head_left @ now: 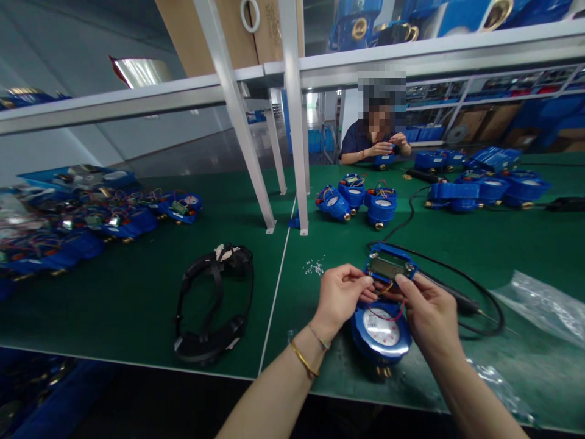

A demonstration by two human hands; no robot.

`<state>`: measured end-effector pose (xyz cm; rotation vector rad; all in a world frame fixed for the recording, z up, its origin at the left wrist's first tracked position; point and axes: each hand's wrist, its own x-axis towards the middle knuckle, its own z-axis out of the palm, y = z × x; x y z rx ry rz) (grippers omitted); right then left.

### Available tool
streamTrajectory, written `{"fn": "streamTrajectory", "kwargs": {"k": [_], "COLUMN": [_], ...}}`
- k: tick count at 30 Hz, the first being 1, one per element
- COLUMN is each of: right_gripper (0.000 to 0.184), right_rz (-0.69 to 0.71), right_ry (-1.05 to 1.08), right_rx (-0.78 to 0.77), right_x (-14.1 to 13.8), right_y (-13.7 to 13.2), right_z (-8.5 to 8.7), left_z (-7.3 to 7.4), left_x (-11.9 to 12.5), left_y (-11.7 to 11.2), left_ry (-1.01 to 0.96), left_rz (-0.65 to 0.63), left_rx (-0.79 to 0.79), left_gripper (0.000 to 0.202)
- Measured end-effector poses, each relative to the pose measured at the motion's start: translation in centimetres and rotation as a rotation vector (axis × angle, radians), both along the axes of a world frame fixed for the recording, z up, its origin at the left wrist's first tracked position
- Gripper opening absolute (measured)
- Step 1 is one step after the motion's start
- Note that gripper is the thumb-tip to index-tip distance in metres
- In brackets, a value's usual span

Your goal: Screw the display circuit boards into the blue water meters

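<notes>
Green table is stretching under metal shelving, someone is working across; right hand is clamping the display by the meter, left hand hanging at its lower corner, can't tell if gripping.

A factory assembly workshop. Long green benches hold groups of matching blue meters, many with coloured wires showing. On the near bench lie a corded tool, scattered tiny parts and a plastic bag. Metal-framed shelves above carry more blue units and a large carton. Across the bench, a person handles another meter. Beyond are storage racks with blue bins and brown boxes, and a wide, shiny floor.
</notes>
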<state>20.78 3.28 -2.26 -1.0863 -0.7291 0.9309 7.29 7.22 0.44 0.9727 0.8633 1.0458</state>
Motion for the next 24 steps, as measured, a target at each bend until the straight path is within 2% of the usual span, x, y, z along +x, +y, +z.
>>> {"fn": "streamTrajectory", "kwargs": {"k": [6,13,24], "right_gripper": [0.043,0.044,0.043], "right_rz": [0.059,0.016,-0.016], "right_ry": [0.080,0.030,-0.031], "right_rx": [-0.003,0.021,0.038], "right_x": [0.4,0.0,-0.1], "right_y": [0.4,0.2,0.1], "right_z": [0.4,-0.1,-0.2], "left_z": [0.2,0.1,0.3], "left_x": [-0.6,-0.6,-0.6], "left_y": [0.9,-0.1,-0.8], "left_ry": [-0.020,-0.065,-0.006], "left_rz": [-0.125,0.002,0.032], "left_rx": [0.041,0.017,0.113], "left_gripper": [0.037,0.033,0.030]}}
